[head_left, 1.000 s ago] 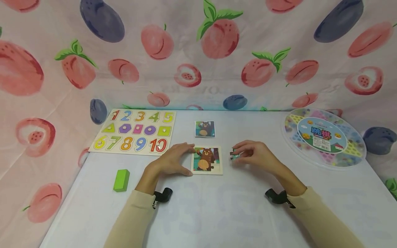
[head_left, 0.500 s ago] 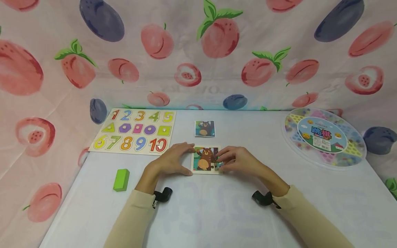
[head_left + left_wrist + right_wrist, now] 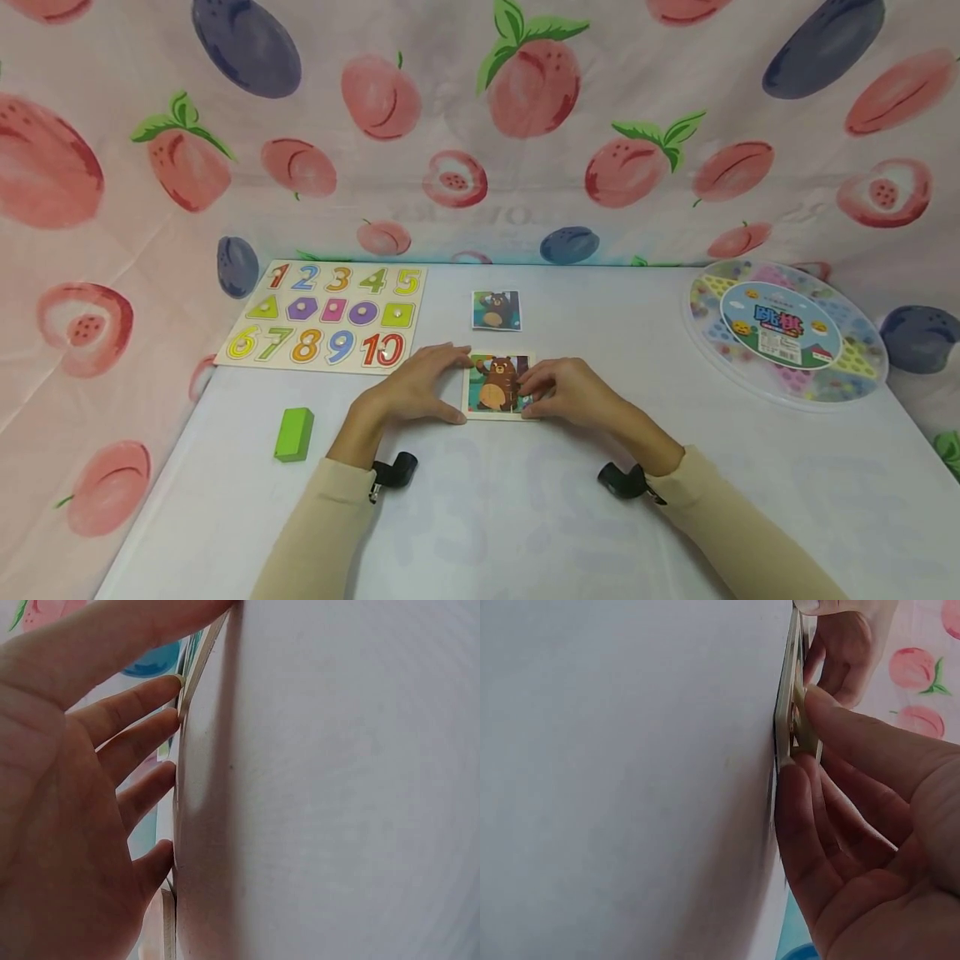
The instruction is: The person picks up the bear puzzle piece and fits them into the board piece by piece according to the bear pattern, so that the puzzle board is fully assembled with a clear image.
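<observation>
A small square bear jigsaw puzzle in a pale wooden tray [image 3: 491,416] lies on the table between my hands. My left hand [image 3: 420,385] rests at the tray's left side, thumb and fingertips touching its corners, fingers fairly straight. With thumb and fingers my right hand [image 3: 573,394] pinches a puzzle piece [image 3: 808,739] over the tray's right side. In the right wrist view that piece tilts slightly up from the tray; the fingers hide most of its picture. Behind the tray lies a square bear picture card [image 3: 496,311].
At the back left is a number-and-shape board [image 3: 322,312] with knobbed pieces. A green block [image 3: 293,434] stands in front of it. To the right lies a round, clear-lidded board game case [image 3: 787,333]. A fruit-print cloth [image 3: 517,192] hangs behind the table.
My right hand has carried the puzzle piece leftward from beside the tray to over its right side. The left hand stays at the tray's left edge.
</observation>
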Motion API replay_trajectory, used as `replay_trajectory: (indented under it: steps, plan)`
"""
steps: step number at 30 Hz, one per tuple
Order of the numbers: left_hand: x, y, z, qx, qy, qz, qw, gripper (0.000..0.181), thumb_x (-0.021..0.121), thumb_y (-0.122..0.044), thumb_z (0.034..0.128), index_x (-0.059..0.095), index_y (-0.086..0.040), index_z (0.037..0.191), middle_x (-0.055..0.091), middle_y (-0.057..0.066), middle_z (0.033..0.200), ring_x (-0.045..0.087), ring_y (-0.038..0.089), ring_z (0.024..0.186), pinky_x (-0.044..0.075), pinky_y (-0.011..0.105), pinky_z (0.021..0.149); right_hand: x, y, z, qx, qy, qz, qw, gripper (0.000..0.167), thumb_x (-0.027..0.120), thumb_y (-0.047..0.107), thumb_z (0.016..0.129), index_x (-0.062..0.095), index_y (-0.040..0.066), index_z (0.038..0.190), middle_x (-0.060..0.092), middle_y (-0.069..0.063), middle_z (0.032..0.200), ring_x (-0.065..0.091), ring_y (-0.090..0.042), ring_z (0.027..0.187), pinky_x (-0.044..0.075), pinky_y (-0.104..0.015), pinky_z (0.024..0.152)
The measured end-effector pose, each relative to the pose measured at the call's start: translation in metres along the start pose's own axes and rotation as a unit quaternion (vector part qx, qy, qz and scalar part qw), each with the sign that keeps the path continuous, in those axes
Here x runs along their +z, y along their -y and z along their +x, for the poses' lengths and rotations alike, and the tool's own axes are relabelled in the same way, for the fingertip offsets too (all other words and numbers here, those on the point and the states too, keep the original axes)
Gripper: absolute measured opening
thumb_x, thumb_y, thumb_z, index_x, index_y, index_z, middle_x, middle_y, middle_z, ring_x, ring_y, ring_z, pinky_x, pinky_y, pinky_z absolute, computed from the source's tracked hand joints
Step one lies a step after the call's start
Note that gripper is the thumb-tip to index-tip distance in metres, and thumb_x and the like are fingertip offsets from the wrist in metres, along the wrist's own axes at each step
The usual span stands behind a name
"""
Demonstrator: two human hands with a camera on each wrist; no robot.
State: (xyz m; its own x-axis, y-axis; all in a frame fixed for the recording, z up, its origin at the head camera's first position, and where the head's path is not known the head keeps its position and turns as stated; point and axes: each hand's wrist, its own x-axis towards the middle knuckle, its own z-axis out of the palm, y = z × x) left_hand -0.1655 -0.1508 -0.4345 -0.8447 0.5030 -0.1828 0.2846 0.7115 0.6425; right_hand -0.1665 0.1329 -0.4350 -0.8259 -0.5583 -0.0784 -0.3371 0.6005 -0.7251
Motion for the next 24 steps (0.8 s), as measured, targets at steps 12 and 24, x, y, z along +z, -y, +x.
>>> replay_trajectory:
  steps: [12,24]
  plan:
    - [0.0011,0.0023,0.0006,-0.002,0.000,0.000,1.0000,0.078,0.091,-0.029,0.0724,0.057,-0.018,0.142,0.041,-0.001,0.164,0.023,0.028,0.160,0.021,0.052,0.132,0.0036,0.0053,0.0040,0.004,-0.009,-0.026,0.9996,0.014,0.088,0.015,0.078,0.081,0.010,0.090,0.074,-0.004,0.106,0.063,-0.007,0.081,0.053,-0.017,0.069]
    - [0.0017,0.0022,0.0009,-0.007,0.000,0.002,1.0000,0.077,0.090,-0.030,0.0730,0.057,-0.020,0.142,0.041,-0.002,0.164,0.023,0.028,0.160,0.022,0.053,0.131,0.0037,0.0041,0.0039,0.025,-0.002,-0.022,0.9994,0.010,0.086,0.014,0.080,0.080,0.011,0.088,0.065,-0.006,0.109,0.056,-0.009,0.078,0.050,-0.018,0.066]
